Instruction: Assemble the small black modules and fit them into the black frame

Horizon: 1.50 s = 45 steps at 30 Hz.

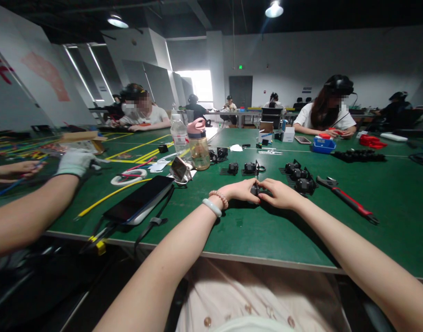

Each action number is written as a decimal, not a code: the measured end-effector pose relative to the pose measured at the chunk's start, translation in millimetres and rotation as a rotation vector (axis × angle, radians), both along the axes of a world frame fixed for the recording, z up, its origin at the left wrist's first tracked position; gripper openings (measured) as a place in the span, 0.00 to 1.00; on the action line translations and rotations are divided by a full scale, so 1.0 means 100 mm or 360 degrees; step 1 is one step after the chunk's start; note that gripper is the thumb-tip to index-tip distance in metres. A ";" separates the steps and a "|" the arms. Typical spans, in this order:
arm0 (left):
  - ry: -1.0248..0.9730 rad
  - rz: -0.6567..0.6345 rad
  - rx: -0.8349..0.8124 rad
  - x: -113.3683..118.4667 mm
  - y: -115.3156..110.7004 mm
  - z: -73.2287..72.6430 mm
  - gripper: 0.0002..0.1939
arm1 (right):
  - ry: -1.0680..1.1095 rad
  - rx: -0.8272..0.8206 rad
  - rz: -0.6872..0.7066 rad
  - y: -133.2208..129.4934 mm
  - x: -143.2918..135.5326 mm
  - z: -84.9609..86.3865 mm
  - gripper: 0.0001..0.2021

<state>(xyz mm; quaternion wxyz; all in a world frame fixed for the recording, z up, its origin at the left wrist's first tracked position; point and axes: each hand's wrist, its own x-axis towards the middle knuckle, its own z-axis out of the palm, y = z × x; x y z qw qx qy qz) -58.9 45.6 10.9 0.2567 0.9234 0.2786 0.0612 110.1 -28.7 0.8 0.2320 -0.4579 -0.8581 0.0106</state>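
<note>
My left hand [244, 190] and my right hand [279, 193] meet over the green table, fingers closed from both sides on a small black part [255, 189]. Most of that part is hidden by the fingers, so its exact kind cannot be made out. Just beyond the hands lie similar black parts with thin prongs: one black part [250, 168] straight ahead and another black part [231, 169] to its left. Right of my right hand sits a cluster of several black parts [300, 177]. A wrench-like tool with a red and black handle [353, 202] lies farther right.
Left of my hands are a phone-like black device [138, 200] with cables, a yellow cable [111, 197], a tape roll [128, 176] and a drink bottle [198, 150]. A co-worker's gloved hand [74, 162] reaches in at left. A blue bin [324, 145] stands across the table.
</note>
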 end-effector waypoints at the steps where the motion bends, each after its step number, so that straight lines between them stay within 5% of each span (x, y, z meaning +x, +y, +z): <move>1: -0.0005 -0.0006 0.0006 0.00 0.00 0.00 0.28 | 0.0006 0.0005 -0.0003 0.00 0.01 0.01 0.16; 18: 0.0033 0.0029 -0.0068 -0.01 -0.06 0.08 0.29 | -0.0173 0.0372 -0.0515 0.08 0.51 0.14 0.16; 45: 0.0033 0.0043 -0.0058 -0.04 -0.06 0.07 0.30 | -0.0372 0.0193 -0.1391 0.16 1.16 0.09 0.17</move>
